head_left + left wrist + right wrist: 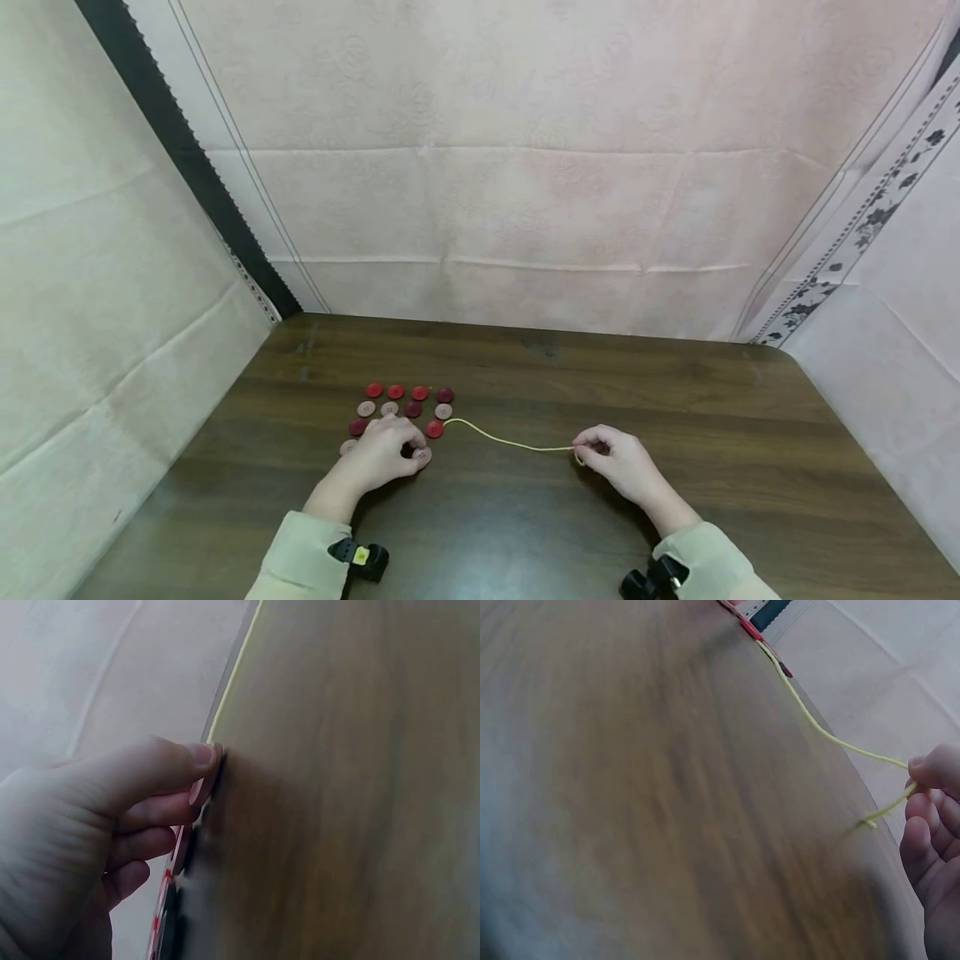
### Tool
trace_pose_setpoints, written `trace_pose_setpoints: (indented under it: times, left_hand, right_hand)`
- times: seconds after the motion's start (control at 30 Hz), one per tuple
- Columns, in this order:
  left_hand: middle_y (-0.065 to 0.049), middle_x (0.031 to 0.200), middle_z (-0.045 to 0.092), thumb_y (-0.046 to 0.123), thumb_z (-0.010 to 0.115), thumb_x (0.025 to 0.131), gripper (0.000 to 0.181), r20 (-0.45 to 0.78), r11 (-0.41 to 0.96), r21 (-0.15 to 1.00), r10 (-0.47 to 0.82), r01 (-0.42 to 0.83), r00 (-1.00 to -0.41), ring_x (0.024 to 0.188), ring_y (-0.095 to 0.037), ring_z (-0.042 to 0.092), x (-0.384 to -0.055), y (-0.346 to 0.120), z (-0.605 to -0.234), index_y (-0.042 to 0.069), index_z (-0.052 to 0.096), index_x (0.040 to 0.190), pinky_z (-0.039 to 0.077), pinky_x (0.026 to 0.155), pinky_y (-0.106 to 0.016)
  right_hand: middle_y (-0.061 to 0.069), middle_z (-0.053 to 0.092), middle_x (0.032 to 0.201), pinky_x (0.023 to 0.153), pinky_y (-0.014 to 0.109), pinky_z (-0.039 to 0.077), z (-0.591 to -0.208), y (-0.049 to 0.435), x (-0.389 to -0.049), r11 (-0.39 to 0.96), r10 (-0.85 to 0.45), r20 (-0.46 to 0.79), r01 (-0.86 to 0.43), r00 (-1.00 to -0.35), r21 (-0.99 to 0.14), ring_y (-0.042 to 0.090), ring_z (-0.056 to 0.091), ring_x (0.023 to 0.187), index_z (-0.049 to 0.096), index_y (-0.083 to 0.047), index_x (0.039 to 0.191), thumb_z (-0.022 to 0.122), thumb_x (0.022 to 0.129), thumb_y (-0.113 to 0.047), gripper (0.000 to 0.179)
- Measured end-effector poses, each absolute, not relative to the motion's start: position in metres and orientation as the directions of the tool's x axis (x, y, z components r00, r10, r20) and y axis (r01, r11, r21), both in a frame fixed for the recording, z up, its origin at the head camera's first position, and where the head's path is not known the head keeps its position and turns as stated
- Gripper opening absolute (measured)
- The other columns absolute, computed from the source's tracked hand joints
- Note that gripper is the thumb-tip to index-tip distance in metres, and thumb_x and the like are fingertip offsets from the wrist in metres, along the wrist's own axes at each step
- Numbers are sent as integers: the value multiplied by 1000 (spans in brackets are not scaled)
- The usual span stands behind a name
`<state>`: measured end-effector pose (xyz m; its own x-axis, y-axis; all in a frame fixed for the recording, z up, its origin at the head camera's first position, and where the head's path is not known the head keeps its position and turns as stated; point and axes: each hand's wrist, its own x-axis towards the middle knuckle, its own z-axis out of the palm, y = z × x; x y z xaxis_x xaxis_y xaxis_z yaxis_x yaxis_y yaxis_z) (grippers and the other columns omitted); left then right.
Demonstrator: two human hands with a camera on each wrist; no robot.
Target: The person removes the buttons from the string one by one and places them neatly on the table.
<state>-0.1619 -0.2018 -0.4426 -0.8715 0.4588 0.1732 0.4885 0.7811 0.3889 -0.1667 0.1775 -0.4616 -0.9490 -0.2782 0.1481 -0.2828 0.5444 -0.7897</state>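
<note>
Near the rows of buttons on the wooden table, my left hand pinches a pink button between thumb and fingers. The button is tilted on its edge in the left wrist view, with part of it hidden by the thumb. My right hand pinches a thin yellow cord near its end, and a short tail of it sticks out below the fingertips. From there the cord runs slackly left to a red button, just right of my left hand.
Several red, dark red and pale pink buttons lie in rough rows; a dark red one and a pale one are at the right end. The brown table meets hanging pale cloth at its back and sides.
</note>
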Motion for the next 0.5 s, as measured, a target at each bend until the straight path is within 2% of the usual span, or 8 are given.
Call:
trace_pose_setpoints:
  times: [0.2,0.33,0.5]
  left_hand:
    - [16,73,52,23,72,81,20,165,799,381,436,465,-885,78,-9,48,-159,-209,-442,27,57,69,38,80,-39]
    - [15,67,49,21,70,82,26,183,790,377,449,484,-875,76,-10,45,-160,-214,-444,27,51,66,33,75,-36]
    - [11,72,49,17,70,79,22,186,809,366,422,461,-888,77,-12,44,-159,-220,-445,24,52,69,30,71,-36]
  right_hand:
    - [-7,64,79,62,25,48,-463,179,-168,544,-280,158,-292,-947,-787,9,56,72,68,-15,90,68,86,-13,5]
    - [-7,64,79,61,26,48,-463,179,-168,542,-279,152,-286,-948,-790,9,56,70,68,-15,90,68,86,-13,5]
    - [-6,64,79,59,26,48,-463,180,-169,544,-275,139,-274,-951,-793,9,56,67,68,-15,91,67,86,-15,4]
